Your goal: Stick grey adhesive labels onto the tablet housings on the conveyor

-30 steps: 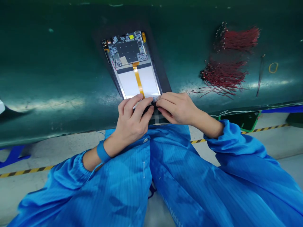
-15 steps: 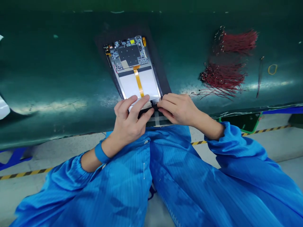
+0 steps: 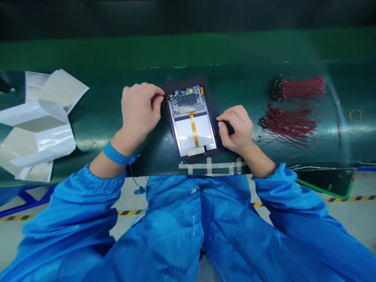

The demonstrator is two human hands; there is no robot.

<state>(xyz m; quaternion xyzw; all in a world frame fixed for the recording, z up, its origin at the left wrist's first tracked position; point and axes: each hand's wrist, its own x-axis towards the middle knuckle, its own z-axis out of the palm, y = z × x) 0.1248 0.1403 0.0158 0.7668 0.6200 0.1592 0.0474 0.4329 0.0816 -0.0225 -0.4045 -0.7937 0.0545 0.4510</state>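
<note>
The open black-framed tablet assembly (image 3: 190, 123) lies flat on a black rubber mat (image 3: 213, 103), its long axis running away from the person and leaning slightly left, with the component-covered circuit board (image 3: 186, 101) at the far end and a pale silver panel (image 3: 204, 135) crossed by an orange ribbon cable (image 3: 193, 129) nearer the person. At the far left, crumpled white protective sheets (image 3: 38, 125) lie on the dark green workbench (image 3: 94, 121). A blue wrist strap (image 3: 116, 154) circles the left wrist, and the left hand (image 3: 138, 109) is curled, its fingertips (image 3: 158, 91) at the assembly's far left corner, so it is the nearer hand to the board; whether they pinch anything is hidden. White tape strips (image 3: 211, 166) mark the bench below the mat. The right hand (image 3: 236, 129) is half closed beside the assembly's right long edge, on the mat's edge, just apart from the frame; a dark shape shows behind its fingers, but I cannot tell whether it is held. Further right lie two bundles of thin red wires (image 3: 289, 125) and a yellow rubber band (image 3: 355, 115).
</note>
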